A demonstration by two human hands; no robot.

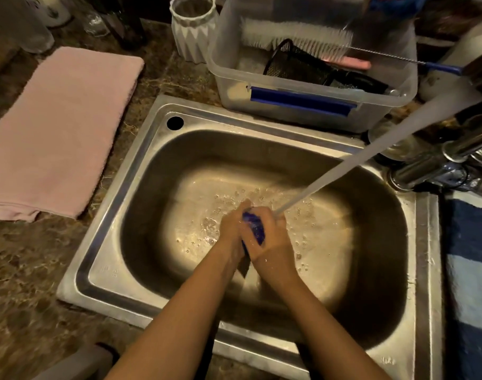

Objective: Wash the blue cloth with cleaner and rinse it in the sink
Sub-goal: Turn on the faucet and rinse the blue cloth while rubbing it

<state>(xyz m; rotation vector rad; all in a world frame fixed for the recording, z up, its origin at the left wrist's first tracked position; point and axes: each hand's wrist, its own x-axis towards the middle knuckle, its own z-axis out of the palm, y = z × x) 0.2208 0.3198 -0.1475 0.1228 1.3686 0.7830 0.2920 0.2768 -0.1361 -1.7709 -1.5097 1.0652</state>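
Wringing seemed the step in hand: the fingers (264, 219) of both hands were clenched around the blue cloth (254, 229), which was bunched into a tight wad between the palms, low over the middle of the steel sink (141, 165). The left hand (232, 229) gripped it from one side and the right hand (272, 237) from the other, the two pressed together. A stream of water (357, 157) from the tap (437, 160) at the right struck the right hand just beside the cloth, and drops and bubbles lay scattered over the sink floor. No thick foam showed on the cloth, and no cleaner bottle could be made out, so the soaping was probably done and rinsing well under way; a last squeeze and shutting off the water looked to be left. On the desk (29, 283), a folded pink towel (59, 127) lay well apart to the left.
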